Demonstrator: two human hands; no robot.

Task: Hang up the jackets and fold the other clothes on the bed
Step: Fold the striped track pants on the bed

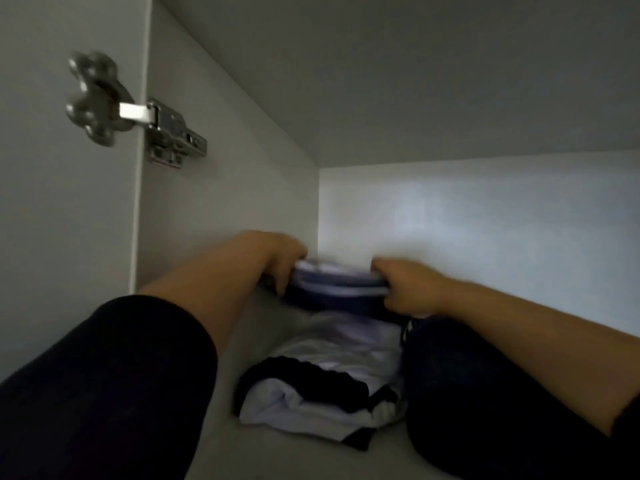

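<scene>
Nearest me is my left sleeve (pixel 104 386), dark and pushed up above the forearm, so the cuff does not drag over the clothes as I reach in. Both arms run forward and a little inward along the shelf (pixel 221 445), nearly straight, meeting at the striped fold (pixel 336 289) deep in the cupboard, close to the back wall (pixel 485 220) and the left corner.

My left hand (pixel 280 261) grips the fold's left end, fingers curled down over its side and knuckles up. My right hand (pixel 405 289) clamps the right end, thumb side towards me. The picture is smeared there, so I cannot count fingers, but both hands plainly grasp cloth. I hold it at both ends, I think, to keep the layers square and stop the stack slumping while I seat it.

It sits behind the white pile (pixel 311 393), which lies mid-shelf with a black edge showing. A dark bundle (pixel 467 393) lies to the right, under my right forearm. Going to the back seems meant to leave the front row free for what comes later.

The door (pixel 52 237) stands open at my left on its hinge (pixel 166 133), well clear of my elbow. No jackets show from here.
</scene>
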